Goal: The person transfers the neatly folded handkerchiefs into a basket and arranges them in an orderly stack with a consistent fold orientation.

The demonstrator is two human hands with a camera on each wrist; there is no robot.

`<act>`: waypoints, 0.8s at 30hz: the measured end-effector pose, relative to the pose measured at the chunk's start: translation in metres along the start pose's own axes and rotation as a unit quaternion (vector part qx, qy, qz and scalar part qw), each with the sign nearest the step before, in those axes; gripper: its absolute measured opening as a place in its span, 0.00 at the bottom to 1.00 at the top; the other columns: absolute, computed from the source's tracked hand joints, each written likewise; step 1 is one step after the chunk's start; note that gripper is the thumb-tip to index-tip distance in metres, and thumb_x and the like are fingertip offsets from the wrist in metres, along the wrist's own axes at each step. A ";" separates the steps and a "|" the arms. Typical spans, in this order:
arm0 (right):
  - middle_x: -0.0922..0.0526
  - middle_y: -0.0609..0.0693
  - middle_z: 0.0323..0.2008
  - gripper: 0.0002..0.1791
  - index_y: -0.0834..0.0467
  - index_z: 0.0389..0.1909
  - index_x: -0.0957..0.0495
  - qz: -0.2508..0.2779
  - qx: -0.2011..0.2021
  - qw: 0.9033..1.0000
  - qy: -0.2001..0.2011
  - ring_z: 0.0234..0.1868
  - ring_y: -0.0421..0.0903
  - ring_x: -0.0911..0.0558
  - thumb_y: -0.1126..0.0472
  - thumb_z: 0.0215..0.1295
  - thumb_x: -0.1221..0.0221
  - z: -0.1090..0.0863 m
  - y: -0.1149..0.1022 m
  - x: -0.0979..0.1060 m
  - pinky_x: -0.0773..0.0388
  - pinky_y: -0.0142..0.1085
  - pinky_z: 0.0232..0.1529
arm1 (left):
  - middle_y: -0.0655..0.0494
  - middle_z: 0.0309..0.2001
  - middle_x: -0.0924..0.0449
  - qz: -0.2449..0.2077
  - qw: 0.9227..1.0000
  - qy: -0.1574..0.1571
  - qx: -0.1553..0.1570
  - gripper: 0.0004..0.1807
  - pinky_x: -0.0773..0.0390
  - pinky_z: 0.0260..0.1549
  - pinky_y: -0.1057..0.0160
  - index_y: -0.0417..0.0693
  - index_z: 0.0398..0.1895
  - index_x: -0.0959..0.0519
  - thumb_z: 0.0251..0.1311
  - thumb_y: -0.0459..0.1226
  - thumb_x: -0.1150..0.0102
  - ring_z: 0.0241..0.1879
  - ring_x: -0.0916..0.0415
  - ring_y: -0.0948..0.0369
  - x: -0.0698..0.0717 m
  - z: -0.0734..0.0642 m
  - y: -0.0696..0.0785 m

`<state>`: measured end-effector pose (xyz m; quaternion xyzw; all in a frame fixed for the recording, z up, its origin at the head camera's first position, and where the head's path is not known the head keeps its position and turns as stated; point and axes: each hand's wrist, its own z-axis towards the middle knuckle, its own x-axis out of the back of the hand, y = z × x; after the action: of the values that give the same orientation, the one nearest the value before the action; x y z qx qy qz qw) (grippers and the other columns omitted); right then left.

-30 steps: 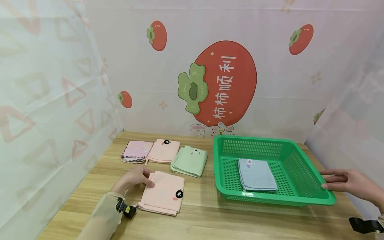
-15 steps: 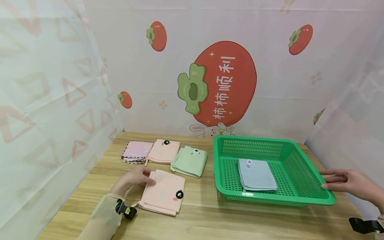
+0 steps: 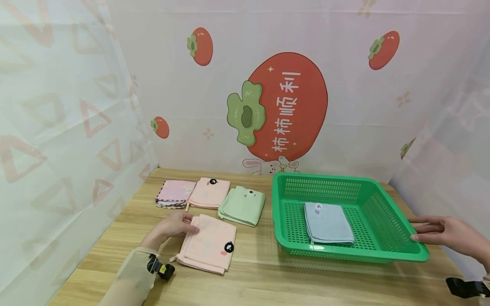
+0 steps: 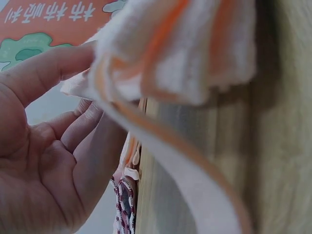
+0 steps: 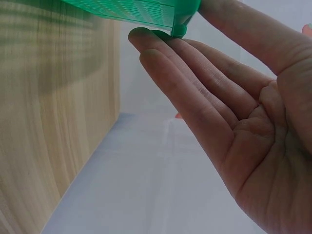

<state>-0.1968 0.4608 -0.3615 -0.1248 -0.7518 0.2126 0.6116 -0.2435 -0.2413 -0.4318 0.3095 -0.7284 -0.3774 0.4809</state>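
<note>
A folded pink towel [image 3: 210, 244] with a black eye patch lies at the front left of the table. My left hand [image 3: 174, 225] pinches its left edge, thumb on top and fingers below. Close up in the left wrist view, its layered folds [image 4: 180, 53] show beside the thumb, and a hanging loop [image 4: 180, 165] trails across the wood. On the far right my right hand [image 3: 445, 231] holds the rim of a green plastic basket [image 3: 398, 256], its thumb over the rim and its fingers [image 5: 180, 87] beneath. A folded grey-blue towel [image 3: 330, 223] lies in the basket.
Behind the left hand, a purple towel [image 3: 174, 191] with a checked border, another pink towel [image 3: 209, 195] and a green towel [image 3: 243, 206] lie folded in a row on the wooden table [image 3: 260, 280]. Printed cloth walls [image 3: 344, 140] enclose the back and sides.
The far edge of the front pink towel has risen slightly under my left hand's pinch. My right hand and the basket have stayed in place.
</note>
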 end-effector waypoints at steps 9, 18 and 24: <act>0.22 0.71 0.49 0.41 0.76 0.63 0.39 -0.002 -0.011 1.000 -0.004 0.33 0.24 0.23 0.47 0.64 0.42 0.001 0.000 0.001 0.19 0.43 0.37 | 0.52 0.28 0.18 -0.002 1.000 0.002 0.006 0.16 0.18 0.29 0.61 0.34 0.40 0.24 0.52 0.35 0.34 0.27 0.19 0.60 0.001 0.001 0.000; 0.23 0.73 0.50 0.40 0.76 0.63 0.39 0.009 -0.011 1.000 -0.002 0.32 0.23 0.23 0.48 0.64 0.41 0.001 -0.002 0.000 0.19 0.44 0.37 | 0.51 0.30 0.17 -0.047 0.999 -0.026 -0.002 0.18 0.17 0.32 0.60 0.31 0.44 0.26 0.54 0.35 0.36 0.29 0.18 0.60 0.003 0.001 0.005; 0.23 0.73 0.50 0.39 0.77 0.62 0.38 0.008 -0.005 1.000 0.003 0.32 0.23 0.23 0.49 0.64 0.41 0.002 0.000 0.000 0.18 0.42 0.36 | 0.51 0.31 0.18 -0.075 0.997 -0.029 0.000 0.20 0.18 0.33 0.62 0.31 0.43 0.28 0.50 0.33 0.33 0.31 0.19 0.61 0.003 0.000 0.005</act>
<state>-0.1982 0.4601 -0.3619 -0.1346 -0.7499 0.2130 0.6117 -0.2447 -0.2411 -0.4258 0.3516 -0.7169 -0.4214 0.4298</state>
